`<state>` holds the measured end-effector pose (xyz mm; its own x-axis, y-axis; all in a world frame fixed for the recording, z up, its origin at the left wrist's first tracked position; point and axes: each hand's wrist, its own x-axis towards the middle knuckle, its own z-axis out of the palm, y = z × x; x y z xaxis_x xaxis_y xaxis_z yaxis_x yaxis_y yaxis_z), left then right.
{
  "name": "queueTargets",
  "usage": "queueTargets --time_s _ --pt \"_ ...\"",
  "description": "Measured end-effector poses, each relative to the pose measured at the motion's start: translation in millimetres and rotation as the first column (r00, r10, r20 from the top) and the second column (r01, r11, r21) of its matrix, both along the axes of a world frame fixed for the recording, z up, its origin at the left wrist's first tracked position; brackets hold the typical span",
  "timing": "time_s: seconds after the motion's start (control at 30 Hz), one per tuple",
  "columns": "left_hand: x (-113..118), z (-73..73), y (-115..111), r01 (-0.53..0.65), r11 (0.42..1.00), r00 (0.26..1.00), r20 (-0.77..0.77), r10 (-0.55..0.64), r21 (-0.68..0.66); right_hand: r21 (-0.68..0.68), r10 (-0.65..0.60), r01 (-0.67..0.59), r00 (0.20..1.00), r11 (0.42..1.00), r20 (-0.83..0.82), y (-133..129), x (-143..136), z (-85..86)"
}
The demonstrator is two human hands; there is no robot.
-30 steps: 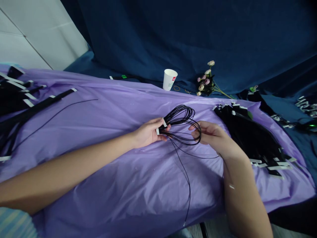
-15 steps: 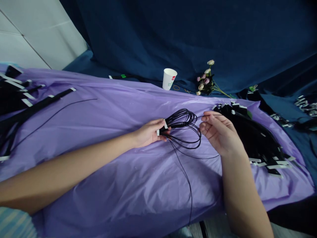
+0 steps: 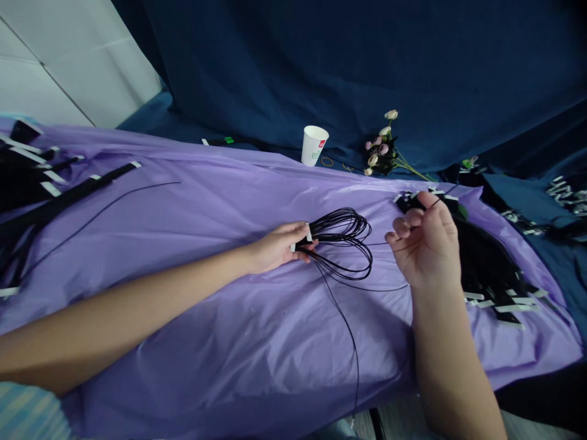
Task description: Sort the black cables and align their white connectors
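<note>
My left hand (image 3: 279,249) is closed around a looped bundle of thin black cable (image 3: 346,223), gripping it near white end pieces (image 3: 309,231). The loops fan out to the right of my fingers. Loose strands hang from the bundle, one of them running down past the front edge of the purple cover. To the right, my raised right hand (image 3: 426,247) pinches a thin black strand (image 3: 449,190) between thumb and forefinger, its other fingers curled. A strand also stretches from the loops toward this hand; part of it is hidden behind the fingers.
Purple sheeting (image 3: 206,208) covers the work surface. Piles of black cables with white ends lie at the left (image 3: 27,165) and right (image 3: 486,263). A paper cup (image 3: 314,146) and artificial flowers (image 3: 383,146) stand along the back, before a dark blue cloth (image 3: 321,67).
My right hand has moved right and slightly up, away from the loops, turning its palm more into view, with the strand pinched in it. My left hand has hardly moved.
</note>
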<state>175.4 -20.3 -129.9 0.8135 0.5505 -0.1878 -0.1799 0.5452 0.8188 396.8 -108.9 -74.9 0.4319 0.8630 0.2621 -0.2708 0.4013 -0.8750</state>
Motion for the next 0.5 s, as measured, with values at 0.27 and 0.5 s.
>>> queueTargets --time_s 0.27,0.5 --pt "1.6 -7.7 -0.6 0.05 0.989 0.998 -0.05 -0.044 0.141 0.092 -0.088 0.024 0.59 0.995 0.802 -4.2 -19.5 -8.7" --pt "2.4 -9.4 -0.3 0.076 0.98 0.996 -0.056 -0.067 0.184 0.087 -0.091 0.029 0.396 0.996 0.914 -3.9 -25.6 -8.9"
